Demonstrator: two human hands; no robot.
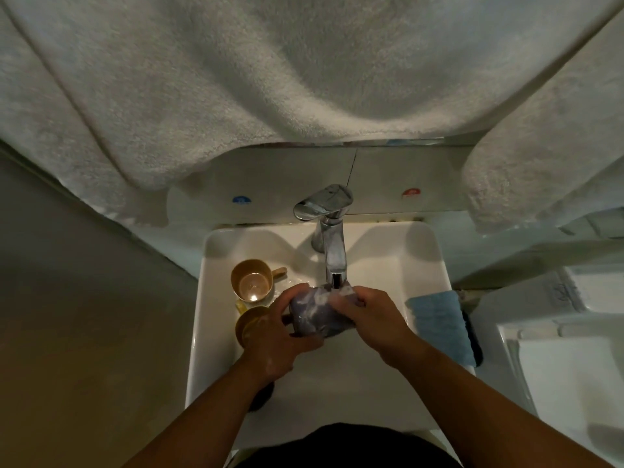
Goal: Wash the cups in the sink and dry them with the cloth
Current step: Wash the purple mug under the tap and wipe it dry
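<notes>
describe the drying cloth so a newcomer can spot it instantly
Start at the white sink below the chrome tap. On its right rim, just beyond the person's right hand, lies the cloth. It is the small, flat, light blue piece with a ribbed texture, unlike the big pale towels hanging above.

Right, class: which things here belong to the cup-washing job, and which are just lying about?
Job: purple cup, held by left hand and right hand; tan cup; sink; tap; blue cloth.
Lying about: white towels.
</notes>
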